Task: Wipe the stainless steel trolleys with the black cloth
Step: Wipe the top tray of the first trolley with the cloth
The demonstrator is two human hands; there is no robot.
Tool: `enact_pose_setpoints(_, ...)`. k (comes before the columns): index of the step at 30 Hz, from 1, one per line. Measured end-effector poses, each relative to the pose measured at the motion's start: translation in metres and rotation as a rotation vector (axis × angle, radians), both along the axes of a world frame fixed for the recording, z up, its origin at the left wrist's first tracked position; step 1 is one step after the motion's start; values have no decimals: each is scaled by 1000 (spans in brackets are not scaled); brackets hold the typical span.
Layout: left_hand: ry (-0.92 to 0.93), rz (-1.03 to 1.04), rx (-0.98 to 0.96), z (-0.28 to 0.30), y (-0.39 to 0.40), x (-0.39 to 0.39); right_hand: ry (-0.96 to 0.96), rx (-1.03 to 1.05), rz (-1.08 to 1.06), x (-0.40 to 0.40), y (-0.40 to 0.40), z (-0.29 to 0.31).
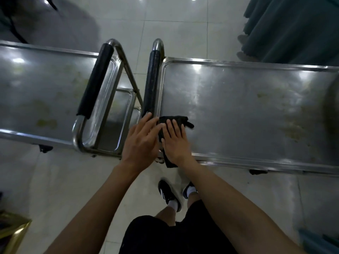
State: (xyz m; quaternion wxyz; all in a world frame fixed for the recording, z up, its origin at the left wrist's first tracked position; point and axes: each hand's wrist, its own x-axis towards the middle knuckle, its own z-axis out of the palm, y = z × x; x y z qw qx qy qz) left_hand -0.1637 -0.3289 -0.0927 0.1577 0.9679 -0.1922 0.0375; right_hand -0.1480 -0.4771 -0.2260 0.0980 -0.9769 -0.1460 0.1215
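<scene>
Your right hand (174,142) presses flat on the cloth (173,120) at the trolley (238,110) corner, left hand (142,138) open, fingers steadying the cloth's edge to wipe.

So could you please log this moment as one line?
right hand flat on folded black cloth | left hand beside | right stainless steel trolley corner | yellowish stains unwiped

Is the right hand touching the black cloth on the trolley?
Touching. The head view shows the right hand lying flat on the black cloth, with straight fingers pressing it onto the right trolley.
</scene>
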Motion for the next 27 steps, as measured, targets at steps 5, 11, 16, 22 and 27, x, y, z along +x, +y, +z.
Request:
enact_pose_setpoints(5, 52, 29, 60, -4, 10, 5, 0, -8, 32, -5, 10, 1)
enact_pose_setpoints(11, 50, -38, -30, -6, 0, 11, -15, -20, -24, -14, -22, 0)
enact_pose_setpoints(16, 46, -85, -28, -4, -22, 13, -42, -76, -108, -24, -69, -2)
enact_pose_setpoints(22, 176, -85, 2, -13, -68, 11, -79, -126, -221, -36, -137, -6)
enact_pose_setpoints(27, 251, -95, 44, -30, -125, 9, -70, -135, -264, -48, -202, -8)
